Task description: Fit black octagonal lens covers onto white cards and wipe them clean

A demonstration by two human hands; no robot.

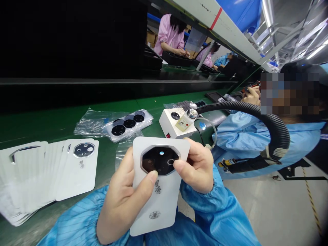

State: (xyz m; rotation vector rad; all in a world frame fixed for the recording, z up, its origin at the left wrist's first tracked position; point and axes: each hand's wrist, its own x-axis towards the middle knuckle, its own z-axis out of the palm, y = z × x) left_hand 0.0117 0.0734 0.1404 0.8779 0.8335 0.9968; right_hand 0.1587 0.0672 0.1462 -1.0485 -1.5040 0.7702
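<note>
- Got a white rounded-corner card (156, 201) with a glossy black octagonal lens panel (160, 160) up in both hands, held right in front of me
- Left hand (123, 198) pinches the card's lower left side, thumb tip pressed just under the panel
- Right hand (197, 167) pinches the right edge, thumb resting on the panel's right side
- Just left: a fanned stack of matching white cards (51, 171) on the green workbench (107, 160)
- Farther up: a white strip of black round lens pieces (128, 123) on a clear plastic bag (94, 123)
- Beyond that, a white benchtop box with a red switch (176, 123)
- Right side: a co-worker in a blue smock (246, 136) behind a black corrugated hose (256, 116)
</note>
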